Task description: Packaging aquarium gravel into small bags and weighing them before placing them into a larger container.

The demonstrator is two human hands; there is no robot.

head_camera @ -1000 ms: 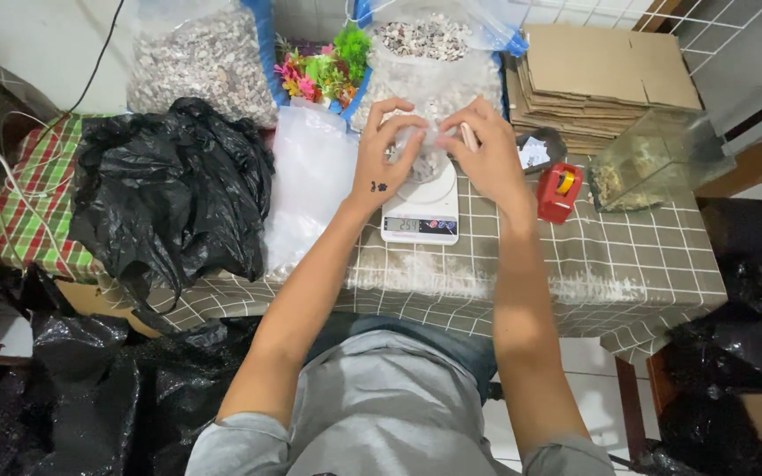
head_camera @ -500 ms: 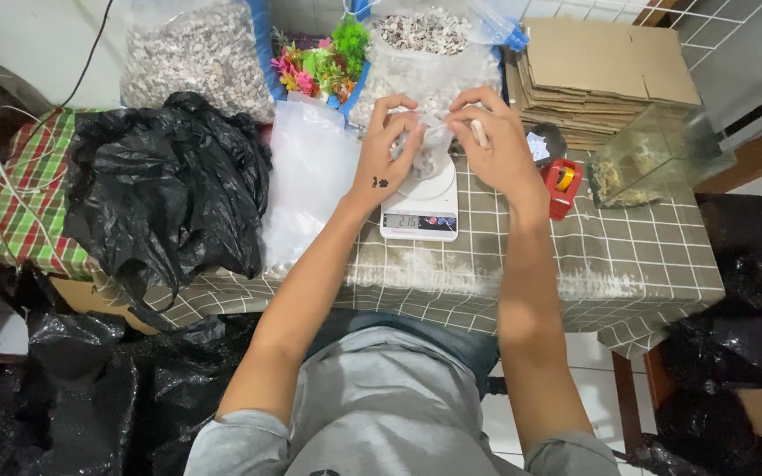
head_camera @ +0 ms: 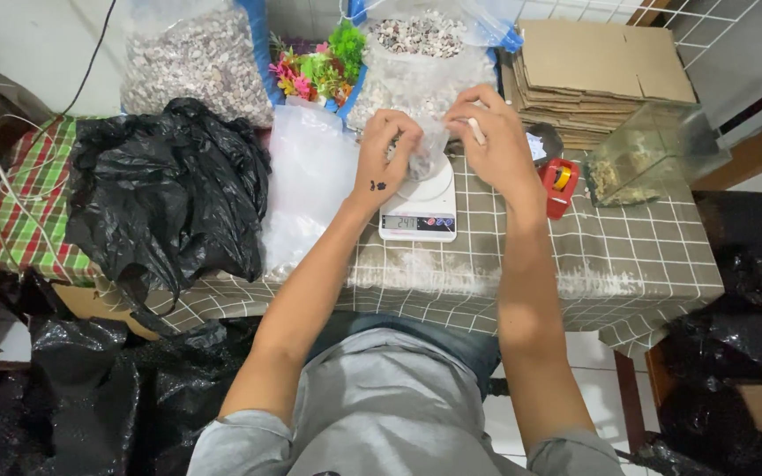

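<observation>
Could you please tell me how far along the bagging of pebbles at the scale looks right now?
Done: the small clear plastic bag already holds pebbles and rests on the white digital kitchen scale, whose display is lit. In hand: left hand and right hand both grip the bag's top. Left: the big clear sack of mixed pebbles behind remains well filled.

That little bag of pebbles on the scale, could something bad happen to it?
Maybe. Both hands, left hand and right hand, pinch the small clear bag at its top over the white kitchen scale. If a grip slips, the pebbles might spill across the checked tablecloth. Pressing down on the bag could also upset the reading. The red tape dispenser sits close to the right wrist and might get knocked.
</observation>
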